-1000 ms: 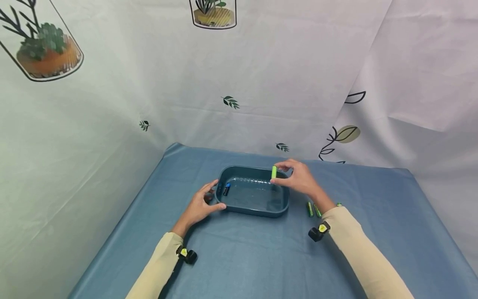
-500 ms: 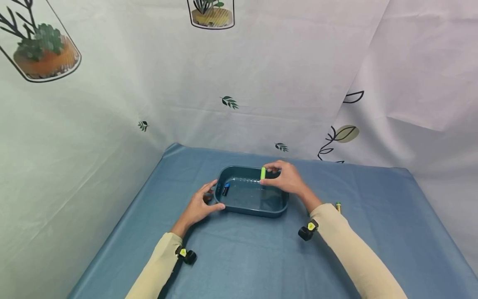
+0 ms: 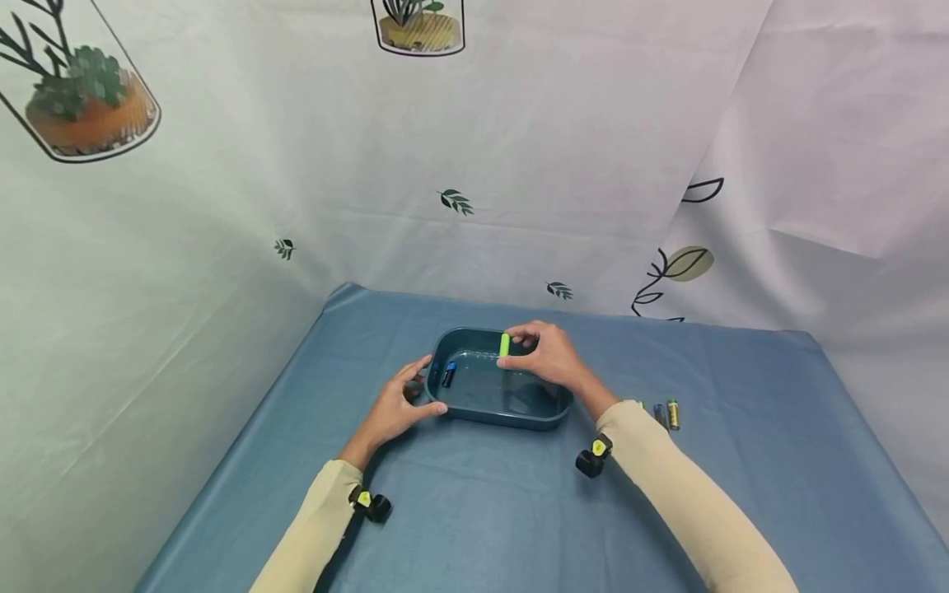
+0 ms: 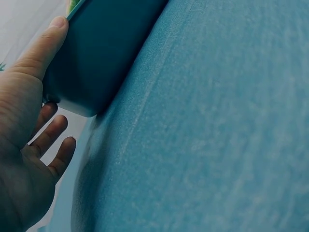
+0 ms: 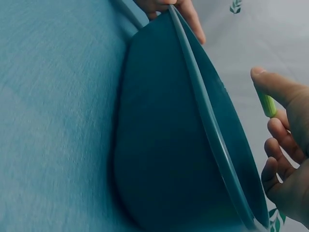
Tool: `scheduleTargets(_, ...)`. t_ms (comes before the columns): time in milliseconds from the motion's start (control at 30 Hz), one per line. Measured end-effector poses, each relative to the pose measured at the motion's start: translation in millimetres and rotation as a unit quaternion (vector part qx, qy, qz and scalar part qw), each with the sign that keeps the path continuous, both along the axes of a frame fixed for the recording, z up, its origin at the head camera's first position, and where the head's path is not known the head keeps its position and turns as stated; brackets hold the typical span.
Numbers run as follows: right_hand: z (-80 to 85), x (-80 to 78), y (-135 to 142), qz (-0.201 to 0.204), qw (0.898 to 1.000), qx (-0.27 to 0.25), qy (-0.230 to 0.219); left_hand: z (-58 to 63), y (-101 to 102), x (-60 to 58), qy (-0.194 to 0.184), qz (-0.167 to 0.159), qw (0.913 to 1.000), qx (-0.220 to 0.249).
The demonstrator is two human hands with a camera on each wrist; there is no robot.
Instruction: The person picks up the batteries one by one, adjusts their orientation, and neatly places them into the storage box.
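My right hand (image 3: 549, 354) pinches a lime-green battery (image 3: 504, 344) between thumb and fingertips, holding it upright over the dark teal tray (image 3: 489, 418). In the right wrist view, the green battery (image 5: 267, 104) shows above the tray's rim, its upper end covered by the thumb. A blue-and-black battery (image 3: 449, 375) lies inside the tray near the left end. My left hand (image 3: 393, 409) rests against the tray's left end, thumb at the near corner. From the left wrist, the thumb lies straight along the tray wall (image 4: 106, 53) while the other fingers spread loosely below.
Several batteries lie on the blue cloth right of the tray, among them a gold one (image 3: 673, 414) and a dark one (image 3: 660, 414); the right sleeve (image 3: 667, 469) partly covers this group. A pale printed curtain (image 3: 519, 148) hangs behind the table.
My right hand has carried the green battery leftward over the tray. The sleeve now covers the nearer loose batteries and uncovers the farther ones. The left hand and tray stay put.
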State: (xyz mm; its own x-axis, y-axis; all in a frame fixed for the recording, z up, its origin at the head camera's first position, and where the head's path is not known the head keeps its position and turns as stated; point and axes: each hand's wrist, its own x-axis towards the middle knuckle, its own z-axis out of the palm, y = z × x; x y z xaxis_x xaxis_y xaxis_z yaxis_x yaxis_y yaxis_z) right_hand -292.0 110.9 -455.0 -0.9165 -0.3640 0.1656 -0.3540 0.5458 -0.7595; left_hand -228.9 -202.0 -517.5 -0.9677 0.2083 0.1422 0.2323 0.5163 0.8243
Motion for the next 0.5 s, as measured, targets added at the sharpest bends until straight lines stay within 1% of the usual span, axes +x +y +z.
scheduleTargets(200,-2.7,-2.8,-13,0.002,1.0,-0.011,-0.007,-0.5,0,0.9,0.009,0.0,0.9999,0.005)
scheduleTargets(500,-6.6,-5.0,-30,0.02,0.999,-0.021,-0.019,0.0,2,0.2,0.01,-0.002,0.9999,0.008)
